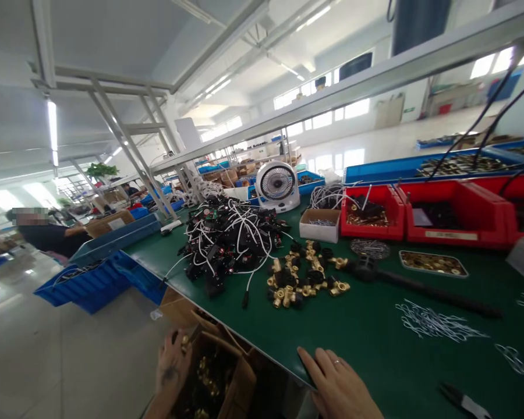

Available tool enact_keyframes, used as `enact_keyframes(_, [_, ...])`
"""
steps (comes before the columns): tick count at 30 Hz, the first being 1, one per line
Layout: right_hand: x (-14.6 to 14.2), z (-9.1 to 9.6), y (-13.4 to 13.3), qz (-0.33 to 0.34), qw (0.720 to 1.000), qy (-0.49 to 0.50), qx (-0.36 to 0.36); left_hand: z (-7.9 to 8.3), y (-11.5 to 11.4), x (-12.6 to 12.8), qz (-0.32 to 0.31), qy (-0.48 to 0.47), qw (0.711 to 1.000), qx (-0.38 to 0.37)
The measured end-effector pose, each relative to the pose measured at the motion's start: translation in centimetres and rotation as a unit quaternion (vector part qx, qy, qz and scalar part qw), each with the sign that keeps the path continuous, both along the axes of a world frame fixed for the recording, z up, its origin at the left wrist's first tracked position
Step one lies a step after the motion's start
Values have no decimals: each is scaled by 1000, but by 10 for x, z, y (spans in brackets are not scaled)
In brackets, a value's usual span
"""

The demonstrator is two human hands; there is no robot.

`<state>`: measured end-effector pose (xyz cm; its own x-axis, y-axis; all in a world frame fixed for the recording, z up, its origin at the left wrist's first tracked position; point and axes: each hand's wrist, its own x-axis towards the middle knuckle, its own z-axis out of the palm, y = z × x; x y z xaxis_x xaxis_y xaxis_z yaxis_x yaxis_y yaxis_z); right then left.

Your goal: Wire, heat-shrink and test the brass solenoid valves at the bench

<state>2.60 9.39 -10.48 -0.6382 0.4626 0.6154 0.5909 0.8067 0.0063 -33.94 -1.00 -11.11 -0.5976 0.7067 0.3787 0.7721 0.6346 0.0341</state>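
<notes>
At the lower left, my left hand is over the rim of an open cardboard box, its fingers closed around a small brass fitting with a dark part beside it. More brass fittings lie inside that box. My right hand, with a ring on one finger, rests on the near edge of the green tabletop. Its fingers are stretched out and it holds nothing. Beyond it, a cluster of brass fittings with black parts is spread on the table.
A pile of black parts with white cables stands left of a white fan. Red bins, a tray of brass pieces, a black rod-like tool, metal pins and pliers are rightward. A person sits far left.
</notes>
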Motion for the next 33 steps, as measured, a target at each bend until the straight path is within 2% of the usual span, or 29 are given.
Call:
enact_keyframes(2, [1, -1, 0, 3, 1000, -9, -4, 22, 26, 9, -73, 3, 995, 68])
enact_keyframes(5, [3, -2, 0, 9, 1000, -22, -17, 41, 54, 50, -210, -2, 968, 139])
enact_keyframes(8, [2, 0, 0, 5, 999, -27, -25, 38, 71, 109, -321, -16, 934, 154])
enact_keyframes(10, [0, 3, -2, 4, 999, -25, -22, 30, 81, 142, -363, -25, 919, 152])
enact_keyframes(12, [-1, 6, -3, 4, 1000, -21, -21, 24, 92, 163, -384, -51, 911, 142])
enact_keyframes(15, [0, 10, -3, 6, 999, -22, -26, 22, 112, 175, -383, -111, 910, 116])
enact_keyframes(22, [1, 13, -4, 12, 999, -31, -20, 32, 181, 173, -386, -155, 905, 84])
enact_keyframes(25, [1, 13, -3, 13, 999, -41, -24, 43, 198, 169, -408, -174, 893, 78])
enact_keyframes(27, [3, 14, -3, 16, 997, -57, -42, 51, 193, 157, -420, -185, 884, 86])
enact_keyframes(29, [5, 16, -3, 19, 995, -77, -58, 58, 173, 132, -404, -193, 888, 110])
enact_keyframes(31, [6, 18, -2, 22, 994, -91, -54, 59, 142, 91, -339, -196, 910, 139])
enact_keyframes(33, [6, 20, 0, 31, 994, -99, -35, 52, 101, 40, -220, -195, 945, 146])
